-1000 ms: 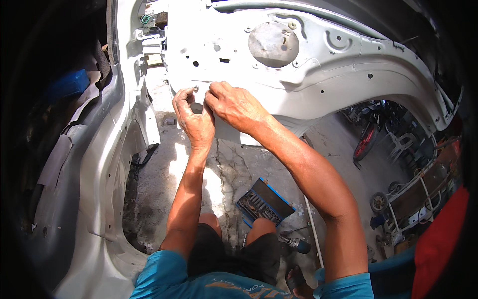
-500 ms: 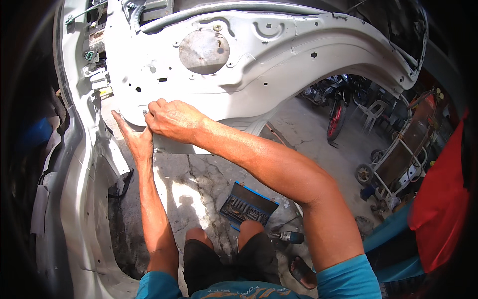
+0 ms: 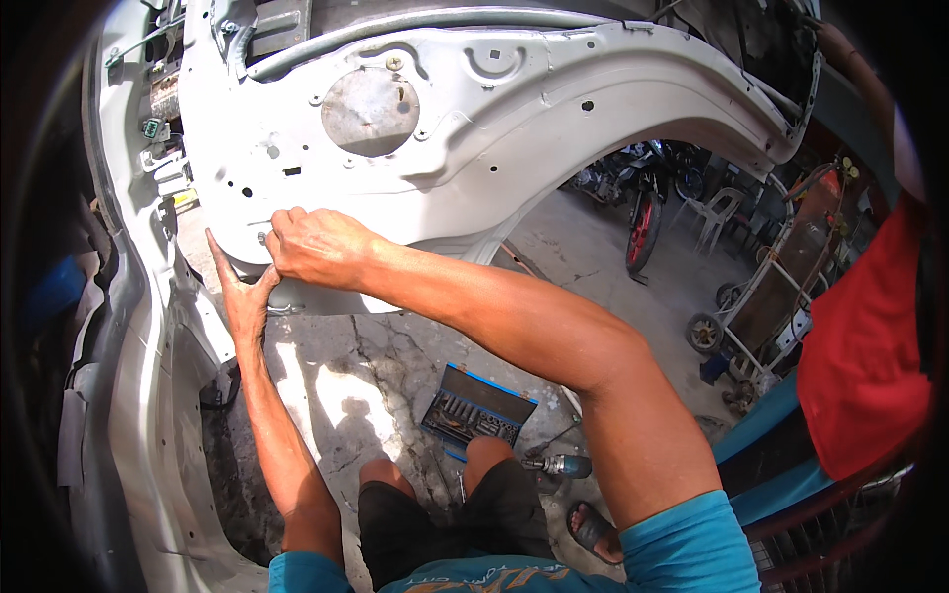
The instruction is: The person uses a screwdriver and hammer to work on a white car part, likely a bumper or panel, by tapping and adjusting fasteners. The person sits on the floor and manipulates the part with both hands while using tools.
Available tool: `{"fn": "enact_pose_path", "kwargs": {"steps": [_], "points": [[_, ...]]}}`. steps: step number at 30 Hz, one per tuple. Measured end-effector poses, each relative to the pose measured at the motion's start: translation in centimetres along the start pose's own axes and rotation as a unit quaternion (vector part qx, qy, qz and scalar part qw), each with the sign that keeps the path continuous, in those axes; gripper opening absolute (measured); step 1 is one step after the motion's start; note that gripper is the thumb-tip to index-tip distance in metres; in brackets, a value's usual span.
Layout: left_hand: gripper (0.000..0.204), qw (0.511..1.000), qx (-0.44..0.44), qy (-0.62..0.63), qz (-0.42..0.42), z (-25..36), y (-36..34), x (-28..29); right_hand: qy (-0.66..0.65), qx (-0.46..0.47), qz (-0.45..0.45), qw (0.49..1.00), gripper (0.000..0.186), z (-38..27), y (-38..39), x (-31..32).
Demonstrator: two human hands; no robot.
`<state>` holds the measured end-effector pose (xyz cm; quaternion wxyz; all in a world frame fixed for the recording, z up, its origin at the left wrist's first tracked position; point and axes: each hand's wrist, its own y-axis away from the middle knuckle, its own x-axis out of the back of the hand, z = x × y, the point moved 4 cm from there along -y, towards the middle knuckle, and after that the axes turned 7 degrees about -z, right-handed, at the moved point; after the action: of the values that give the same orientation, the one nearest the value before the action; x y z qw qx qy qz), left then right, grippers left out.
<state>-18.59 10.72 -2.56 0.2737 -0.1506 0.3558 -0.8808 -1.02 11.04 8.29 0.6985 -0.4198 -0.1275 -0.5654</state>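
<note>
Cracked concrete (image 3: 395, 341) lay beneath the white door panel (image 3: 465, 138) in the head view. By its lower left corner, the left hand (image 3: 244, 296) spread thumb and fingers wide; the right hand (image 3: 321, 249) bunched its fingers, any held piece hidden. Printed lettering crossed the teal shirt (image 3: 465, 573).

The car panel (image 3: 465, 128) is white, the shirt (image 3: 682, 539) teal.

A vehicle repair workshop: bare white door panel (image 3: 465, 183), socket set (image 3: 478, 403) on concrete floor (image 3: 583, 272), far right what seems a motorcycle (image 3: 644, 222)
</note>
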Motion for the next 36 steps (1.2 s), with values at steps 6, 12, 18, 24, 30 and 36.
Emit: {"fn": "enact_pose_path", "kwargs": {"steps": [6,12,18,24,30,36], "points": [[0.135,1.000,0.012,-0.020,0.020,-0.3,0.2,-0.5,-0.018,0.008,0.020,1.000,0.028,0.3,-0.2,-0.4],[0.135,0.999,0.027,-0.005,0.020,0.2,0.6,-0.1,-0.030,-0.001,0.019,0.999,0.024,-0.2,0.1,-0.4],[0.139,1.000,0.003,-0.006,0.023,0.0,0.7,-0.8,0.010,0.005,-0.035,0.999,0.021,0.0,1.0,0.5],[0.144,0.999,0.001,-0.002,0.033,-0.6,0.6,-0.2,0.033,0.032,-0.105,0.993,0.021,-0.4,0.2,0.9],[0.145,0.999,0.023,-0.019,0.042,0.3,0.8,-0.5,0.040,0.029,-0.136,0.989,0.020,-0.3,-0.5,1.4],[0.144,0.998,0.026,-0.015,0.047,0.4,0.9,-0.5,0.075,0.011,-0.145,0.987,0.018,-0.7,-0.5,1.3]]}}
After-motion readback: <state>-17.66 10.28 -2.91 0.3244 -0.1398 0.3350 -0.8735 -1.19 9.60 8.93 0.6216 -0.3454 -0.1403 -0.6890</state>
